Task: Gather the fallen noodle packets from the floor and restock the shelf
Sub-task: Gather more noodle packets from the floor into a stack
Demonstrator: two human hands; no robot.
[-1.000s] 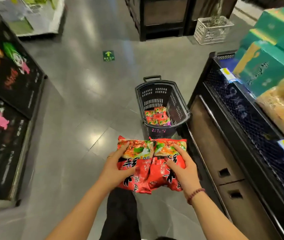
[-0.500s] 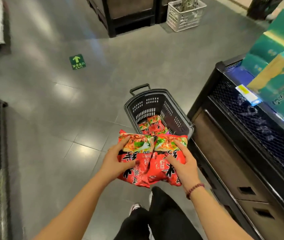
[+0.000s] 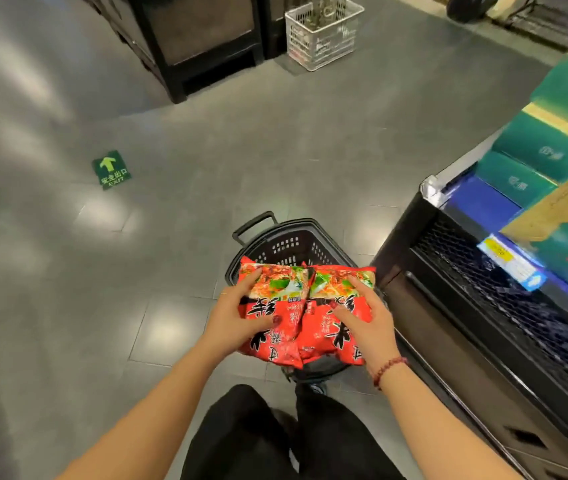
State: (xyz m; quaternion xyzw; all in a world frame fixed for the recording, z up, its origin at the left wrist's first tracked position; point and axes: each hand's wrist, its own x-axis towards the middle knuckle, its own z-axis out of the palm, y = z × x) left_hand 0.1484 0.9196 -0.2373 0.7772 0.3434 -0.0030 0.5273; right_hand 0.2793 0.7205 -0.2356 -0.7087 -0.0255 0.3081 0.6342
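I hold two red noodle packets side by side in front of me, directly above a black plastic basket [image 3: 286, 244] that stands on the floor. My left hand [image 3: 237, 315] grips the left noodle packet [image 3: 282, 306], thumb across its front. The right noodle packet [image 3: 327, 327] is gripped by my right hand [image 3: 367, 323], which wears a bead bracelet. The packets hide most of the basket's inside. The shelf [image 3: 483, 306] with a black mesh front runs along my right.
Green and yellow boxes [image 3: 549, 150] fill the shelf top at right. A white crate [image 3: 324, 32] and a dark display stand [image 3: 199, 39] sit at the far end of the grey tiled floor. A green exit sticker [image 3: 111, 169] lies on the floor at left.
My view has swung left and down; the left display rack is out of sight. The packets now sit over the basket, covering the packets seen inside it earlier. Both hands keep their grip.
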